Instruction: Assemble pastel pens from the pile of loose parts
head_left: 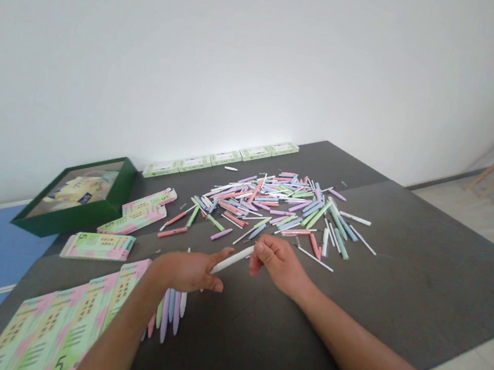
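Head view: above a matte dark table (400, 274), the left hand (191, 269) grips a slim, rounded white pen (233, 260); the right hand (280, 265), fingers curled, pinches its end, near jumbled pastel pens (266, 203)

The left hand (191, 270) holds a slim white pen barrel (233, 260), and the right hand (279, 264) pinches its far end — both above a dark grey bench (403, 280). Beyond them spread scattered pastel plastic pens (267, 203) and thin white sticks (315, 259). Near the left wrist, side-by-side pastel pens (165, 315) lie beside overlapping pink-and-green cartons (89, 310). Farther left sits an open dark green box (121, 193) — flat pale-green-and-white boxes (226, 157) line the white wall (246, 56).
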The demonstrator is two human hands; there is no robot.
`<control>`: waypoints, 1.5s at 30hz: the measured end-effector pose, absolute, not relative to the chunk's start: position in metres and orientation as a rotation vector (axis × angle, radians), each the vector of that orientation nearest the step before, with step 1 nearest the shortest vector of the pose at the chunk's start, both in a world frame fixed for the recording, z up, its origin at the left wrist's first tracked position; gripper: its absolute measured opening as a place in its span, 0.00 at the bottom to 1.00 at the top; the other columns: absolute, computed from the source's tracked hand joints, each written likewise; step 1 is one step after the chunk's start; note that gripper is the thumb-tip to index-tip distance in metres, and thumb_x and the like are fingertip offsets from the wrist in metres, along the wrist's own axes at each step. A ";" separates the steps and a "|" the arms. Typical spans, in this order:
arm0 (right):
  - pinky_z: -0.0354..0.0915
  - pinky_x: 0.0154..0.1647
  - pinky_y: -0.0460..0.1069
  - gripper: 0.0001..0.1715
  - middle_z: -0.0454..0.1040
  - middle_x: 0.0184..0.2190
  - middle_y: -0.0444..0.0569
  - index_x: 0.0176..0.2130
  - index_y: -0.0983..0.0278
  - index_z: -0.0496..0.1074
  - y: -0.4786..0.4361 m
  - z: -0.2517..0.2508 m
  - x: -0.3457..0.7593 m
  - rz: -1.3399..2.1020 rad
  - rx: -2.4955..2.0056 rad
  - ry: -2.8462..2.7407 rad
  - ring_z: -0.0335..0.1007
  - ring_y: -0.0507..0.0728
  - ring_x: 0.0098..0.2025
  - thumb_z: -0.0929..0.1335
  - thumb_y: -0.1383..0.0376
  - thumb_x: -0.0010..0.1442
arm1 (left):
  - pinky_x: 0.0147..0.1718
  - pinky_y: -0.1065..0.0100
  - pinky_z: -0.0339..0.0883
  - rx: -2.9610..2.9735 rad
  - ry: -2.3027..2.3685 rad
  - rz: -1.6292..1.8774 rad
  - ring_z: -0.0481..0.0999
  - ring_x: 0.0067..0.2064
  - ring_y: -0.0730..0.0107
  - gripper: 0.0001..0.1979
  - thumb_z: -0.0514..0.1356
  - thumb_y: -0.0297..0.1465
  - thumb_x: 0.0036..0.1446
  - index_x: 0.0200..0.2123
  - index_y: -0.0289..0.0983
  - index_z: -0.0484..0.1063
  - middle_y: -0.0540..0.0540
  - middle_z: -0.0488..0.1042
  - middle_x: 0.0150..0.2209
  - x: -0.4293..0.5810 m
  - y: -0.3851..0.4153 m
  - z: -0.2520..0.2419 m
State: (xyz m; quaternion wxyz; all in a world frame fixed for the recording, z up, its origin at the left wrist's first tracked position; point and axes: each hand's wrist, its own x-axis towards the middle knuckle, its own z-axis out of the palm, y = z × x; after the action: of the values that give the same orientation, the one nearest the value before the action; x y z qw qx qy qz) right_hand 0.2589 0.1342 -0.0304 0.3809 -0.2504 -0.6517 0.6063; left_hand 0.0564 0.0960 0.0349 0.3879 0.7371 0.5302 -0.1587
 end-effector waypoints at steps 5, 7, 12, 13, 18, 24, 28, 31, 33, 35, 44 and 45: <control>0.47 0.20 0.44 0.28 0.57 0.14 0.39 0.19 0.64 0.58 0.137 -0.024 0.268 1.239 -0.808 -1.942 0.51 0.47 0.18 0.59 0.50 0.62 | 0.27 0.70 0.61 1.882 1.391 -0.520 0.73 0.31 0.63 0.40 0.55 0.40 0.56 0.66 0.35 0.38 0.48 0.75 0.30 0.069 0.098 0.040; 0.47 0.20 0.44 0.27 0.57 0.14 0.39 0.19 0.64 0.58 0.136 -0.022 0.269 1.232 -0.803 -1.960 0.51 0.47 0.18 0.59 0.52 0.62 | 0.27 0.70 0.61 1.894 1.387 -0.517 0.73 0.30 0.64 0.41 0.55 0.40 0.56 0.66 0.35 0.37 0.48 0.76 0.31 0.071 0.099 0.040; 0.52 0.24 0.45 0.22 0.60 0.18 0.41 0.22 0.64 0.62 0.137 -0.019 0.273 1.234 -0.703 -2.001 0.55 0.49 0.22 0.60 0.55 0.63 | 0.29 0.72 0.61 1.907 1.306 -0.447 0.72 0.31 0.67 0.39 0.54 0.35 0.57 0.66 0.35 0.36 0.47 0.76 0.37 0.068 0.099 0.038; 0.52 0.25 0.45 0.20 0.61 0.19 0.41 0.24 0.64 0.63 0.137 -0.019 0.274 1.223 -0.685 -2.003 0.56 0.49 0.23 0.60 0.56 0.63 | 0.29 0.72 0.61 1.909 1.293 -0.442 0.72 0.31 0.67 0.38 0.54 0.34 0.56 0.65 0.35 0.38 0.47 0.76 0.38 0.067 0.099 0.038; 0.53 0.27 0.45 0.12 0.64 0.25 0.42 0.34 0.64 0.67 0.136 -0.016 0.278 1.225 -0.634 -2.013 0.58 0.50 0.27 0.63 0.58 0.61 | 0.31 0.72 0.61 1.917 1.280 -0.418 0.73 0.34 0.65 0.34 0.55 0.34 0.56 0.64 0.37 0.45 0.46 0.77 0.39 0.064 0.097 0.040; 0.47 0.22 0.45 0.22 0.57 0.17 0.39 0.21 0.64 0.60 0.137 -0.014 0.278 1.074 -0.894 -2.104 0.53 0.49 0.21 0.62 0.55 0.61 | 0.29 0.71 0.61 1.928 1.310 -0.471 0.73 0.33 0.64 0.37 0.56 0.36 0.54 0.64 0.37 0.44 0.46 0.77 0.39 0.064 0.098 0.040; 0.52 0.27 0.45 0.10 0.63 0.24 0.41 0.30 0.64 0.64 0.135 -0.011 0.280 1.105 -0.772 -2.120 0.58 0.50 0.27 0.64 0.61 0.60 | 0.28 0.71 0.61 1.887 1.289 -0.430 0.73 0.32 0.64 0.35 0.54 0.35 0.55 0.64 0.36 0.45 0.46 0.77 0.37 0.061 0.099 0.039; 0.55 0.29 0.46 0.08 0.66 0.29 0.43 0.38 0.63 0.64 0.134 -0.012 0.281 1.154 -0.685 -2.072 0.60 0.51 0.29 0.65 0.62 0.59 | 0.27 0.71 0.60 1.864 1.277 -0.402 0.73 0.31 0.64 0.34 0.54 0.35 0.55 0.63 0.37 0.46 0.46 0.77 0.36 0.059 0.098 0.038; 0.53 0.26 0.45 0.10 0.65 0.25 0.42 0.34 0.64 0.65 0.134 -0.013 0.281 1.143 -0.755 -2.090 0.58 0.50 0.26 0.63 0.59 0.60 | 0.27 0.71 0.60 1.874 1.302 -0.427 0.73 0.31 0.64 0.35 0.55 0.36 0.55 0.64 0.38 0.46 0.46 0.77 0.36 0.060 0.098 0.039; 0.49 0.23 0.46 0.17 0.60 0.19 0.41 0.26 0.64 0.64 0.135 -0.014 0.281 1.090 -0.844 -2.148 0.55 0.50 0.22 0.61 0.57 0.62 | 0.27 0.71 0.59 1.886 1.338 -0.464 0.73 0.31 0.64 0.35 0.55 0.37 0.54 0.63 0.38 0.47 0.46 0.77 0.36 0.061 0.098 0.039; 0.54 0.26 0.45 0.11 0.66 0.25 0.43 0.38 0.64 0.68 0.136 -0.012 0.283 1.185 -0.734 -2.067 0.59 0.51 0.26 0.63 0.59 0.61 | 0.26 0.71 0.59 1.865 1.291 -0.442 0.73 0.31 0.64 0.35 0.54 0.36 0.55 0.64 0.38 0.45 0.47 0.77 0.35 0.060 0.097 0.043; 0.53 0.25 0.45 0.13 0.64 0.22 0.42 0.33 0.64 0.68 0.137 -0.012 0.283 1.168 -0.777 -2.087 0.58 0.50 0.24 0.62 0.58 0.62 | 0.26 0.71 0.59 1.879 1.311 -0.470 0.72 0.30 0.64 0.34 0.54 0.37 0.55 0.64 0.38 0.47 0.47 0.77 0.35 0.061 0.097 0.043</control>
State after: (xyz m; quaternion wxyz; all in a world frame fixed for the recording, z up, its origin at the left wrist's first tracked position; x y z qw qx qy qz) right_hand 0.2827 0.1366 -0.0119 0.3086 -0.2939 -0.7895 0.4417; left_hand 0.0606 0.0970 0.0429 0.3906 0.7397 0.5159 -0.1848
